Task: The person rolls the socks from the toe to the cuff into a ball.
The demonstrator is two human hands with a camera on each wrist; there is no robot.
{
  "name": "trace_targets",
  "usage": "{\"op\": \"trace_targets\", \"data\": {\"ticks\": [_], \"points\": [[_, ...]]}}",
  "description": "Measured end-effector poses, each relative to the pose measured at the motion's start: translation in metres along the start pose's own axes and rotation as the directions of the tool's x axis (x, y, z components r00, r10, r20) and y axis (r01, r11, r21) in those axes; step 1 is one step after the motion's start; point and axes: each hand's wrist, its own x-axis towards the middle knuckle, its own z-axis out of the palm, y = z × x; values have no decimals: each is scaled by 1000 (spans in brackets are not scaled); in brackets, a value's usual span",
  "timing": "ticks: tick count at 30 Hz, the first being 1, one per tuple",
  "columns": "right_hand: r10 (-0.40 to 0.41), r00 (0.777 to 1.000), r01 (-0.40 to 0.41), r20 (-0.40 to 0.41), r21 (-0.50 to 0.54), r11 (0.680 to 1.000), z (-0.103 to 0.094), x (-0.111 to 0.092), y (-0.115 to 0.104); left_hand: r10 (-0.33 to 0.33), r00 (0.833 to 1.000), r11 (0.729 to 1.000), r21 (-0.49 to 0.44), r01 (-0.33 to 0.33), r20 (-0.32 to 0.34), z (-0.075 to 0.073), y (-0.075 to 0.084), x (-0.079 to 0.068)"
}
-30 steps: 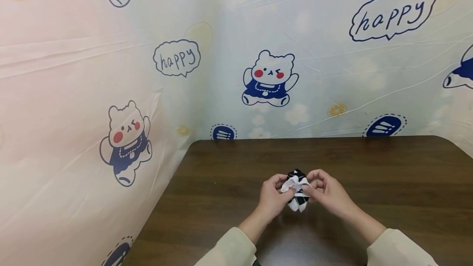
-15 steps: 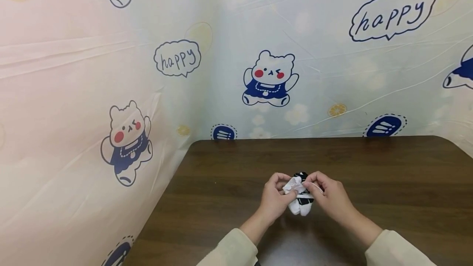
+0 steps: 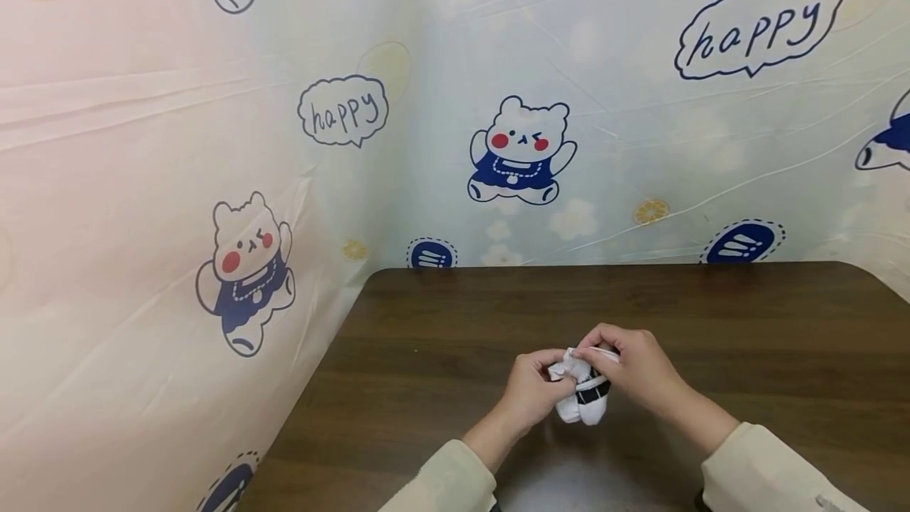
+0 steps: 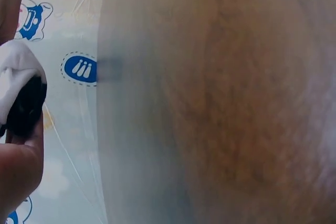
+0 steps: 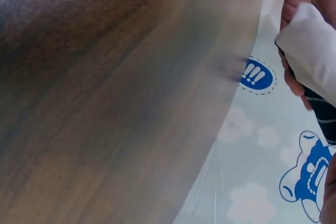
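Note:
A small folded bundle of black-and-white socks (image 3: pixel 590 409) is held above the table between both hands, its two rounded white ends toward me and a black band with thin white lines across it. My left hand (image 3: pixel 524 389) grips its left side, thumb on top of the white fabric. The right hand (image 3: pixel 643 362) pinches a white edge of the bundle at its upper right. In the left wrist view the socks (image 4: pixel 21 72) show white over black at the left edge. Part of the socks (image 5: pixel 315 51) also appears at the right wrist view's right edge. Fingers hide the far side.
A dark brown wooden table (image 3: pixel 426 330) with rounded corners lies under the hands. Behind it and to the left hangs a pale printed curtain (image 3: pixel 441 164) with bears and "happy" bubbles, meeting in a corner.
The right hand has pulled the white edge outward, then shifted left over the bundle. The socks have tilted and come slightly nearer me. Their black far end is now covered.

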Motion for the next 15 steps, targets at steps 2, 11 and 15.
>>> {"op": "trace_targets", "data": {"ticks": [2, 11, 15], "points": [[14, 1000, -14, 1, 25, 1000, -1, 1, 0, -4, 1000, 1000, -26, 5, 28, 0, -1, -1], [66, 997, -71, 46, 125, 990, -8, 9, -1, -27, 992, 986, -160, 46, 120, -3, 0, -2], [55, 997, -63, 56, 167, 984, -8, 8, 1, 3, 982, 970, -238, 43, 190, -3, 0, -2]]}}
